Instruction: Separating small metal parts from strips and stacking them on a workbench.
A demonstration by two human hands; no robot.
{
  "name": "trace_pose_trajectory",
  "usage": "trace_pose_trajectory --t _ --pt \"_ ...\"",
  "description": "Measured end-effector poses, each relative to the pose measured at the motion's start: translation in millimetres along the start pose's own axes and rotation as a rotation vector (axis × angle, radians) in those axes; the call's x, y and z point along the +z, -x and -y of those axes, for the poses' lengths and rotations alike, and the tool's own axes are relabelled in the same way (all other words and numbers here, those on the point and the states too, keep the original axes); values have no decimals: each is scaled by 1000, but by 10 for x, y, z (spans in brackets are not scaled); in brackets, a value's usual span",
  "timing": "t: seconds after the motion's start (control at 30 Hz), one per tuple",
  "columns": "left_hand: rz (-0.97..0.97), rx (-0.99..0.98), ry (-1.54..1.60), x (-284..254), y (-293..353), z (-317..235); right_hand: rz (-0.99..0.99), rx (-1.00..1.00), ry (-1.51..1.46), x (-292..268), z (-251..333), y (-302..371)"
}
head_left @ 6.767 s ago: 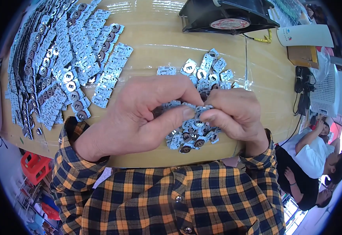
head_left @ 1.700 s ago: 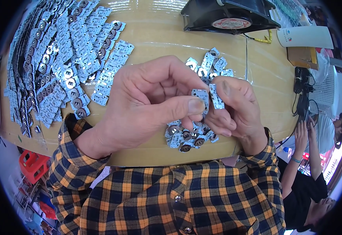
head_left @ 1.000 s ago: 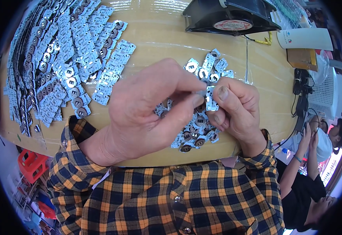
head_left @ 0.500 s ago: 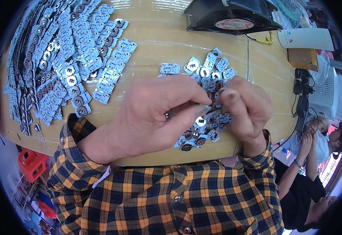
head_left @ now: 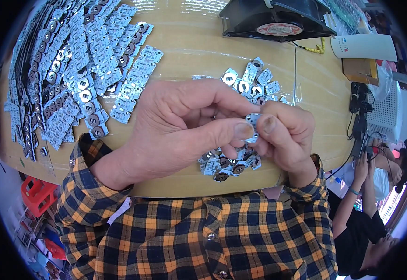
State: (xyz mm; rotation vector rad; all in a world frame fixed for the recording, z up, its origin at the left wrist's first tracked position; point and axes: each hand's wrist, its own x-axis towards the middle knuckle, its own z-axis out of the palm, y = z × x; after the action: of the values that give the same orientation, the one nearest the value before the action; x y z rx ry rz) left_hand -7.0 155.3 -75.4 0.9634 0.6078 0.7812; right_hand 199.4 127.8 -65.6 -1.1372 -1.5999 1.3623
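Observation:
Between my two hands, over the middle of the table, is a small circuit board (head_left: 252,127), pale with dark spots. My left hand (head_left: 185,126) pinches it between thumb and fingers from the left. The thumb and curled fingers of my right hand (head_left: 285,133) grip its right edge. Part of the board is hidden by the fingertips. Beneath and around the hands lies a loose pile of small circuit boards (head_left: 222,162), several with round coin-cell holders. More of these boards (head_left: 265,77) show just beyond my hands.
Panels of joined circuit boards (head_left: 133,84) are heaped at the left. A black fan (head_left: 278,21) stands at the far side. To the right are a white cup (head_left: 363,47), a cardboard box (head_left: 360,71), black cables (head_left: 360,112) and a white basket (head_left: 384,116). Another person's arm (head_left: 353,200) is at the right.
My hands have risen from the pile and come together, and a small board now shows between both thumbs. My left hand has turned, with its thumb on top.

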Motion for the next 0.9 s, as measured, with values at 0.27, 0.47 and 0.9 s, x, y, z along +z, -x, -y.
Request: trace_pose_trajectory --t 0.27,0.47,0.9 --pt "-16 -3 -34 61 -36 17 22 187 -264 -67 -18 57" --pt "-84 503 -597 26 -79 109 -62 160 -257 -67 -72 39" --pt "-28 619 -1277 -311 305 -414 -321 62 179 368 237 -108"
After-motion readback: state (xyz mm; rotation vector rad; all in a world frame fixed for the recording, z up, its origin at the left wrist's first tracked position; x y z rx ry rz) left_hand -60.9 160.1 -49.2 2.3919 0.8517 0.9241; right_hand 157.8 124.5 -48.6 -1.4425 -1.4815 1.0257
